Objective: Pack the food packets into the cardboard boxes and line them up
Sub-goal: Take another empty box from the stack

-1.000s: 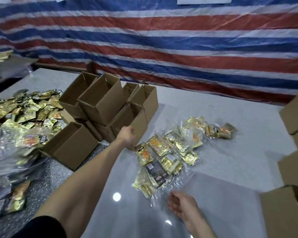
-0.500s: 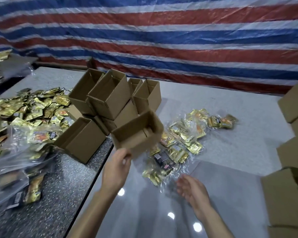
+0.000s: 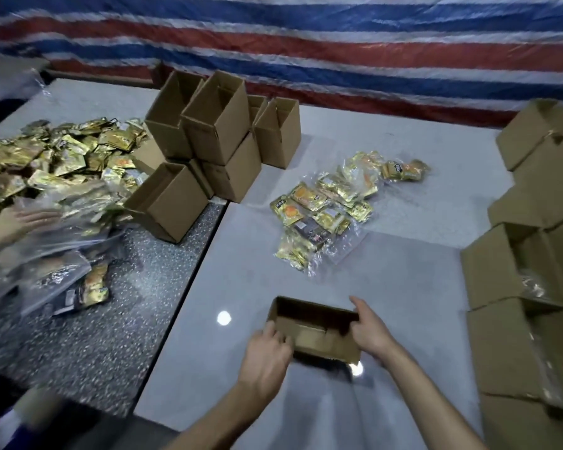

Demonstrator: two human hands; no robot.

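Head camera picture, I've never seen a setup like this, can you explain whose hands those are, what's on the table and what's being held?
No machine here: a person wears one wide-angle camera on the head, looking forward and down, so the two arms entering from below are their own. The left hand and right hand grip opposite ends of an open cardboard box, on or just above the pale table; no packets show inside. Beyond it lies a clear bag of gold food packets. Further back stand empty boxes, with a loose heap of packets to their left. More stacked boxes sit at the right. The third hand at the left edge is someone else's.
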